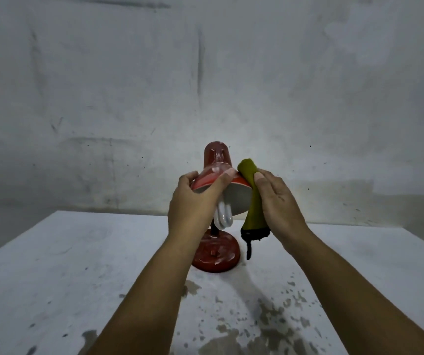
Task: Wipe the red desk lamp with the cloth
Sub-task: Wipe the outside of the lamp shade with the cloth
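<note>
The red desk lamp (217, 156) stands on a round red base (216, 254) near the table's middle, its shade tilted toward me with a white coiled bulb (223, 217) showing inside. My left hand (193, 203) grips the shade's left rim, thumb over the top edge. My right hand (274, 203) holds an olive-green cloth (250, 185) with a dark lower hem, pressed against the right rim of the shade. The lamp's neck is mostly hidden behind my left hand.
A white table (65, 265) carries the lamp; wet dark splashes (272, 316) spot its near right part. A stained grey wall (205, 73) rises close behind the table's far edge.
</note>
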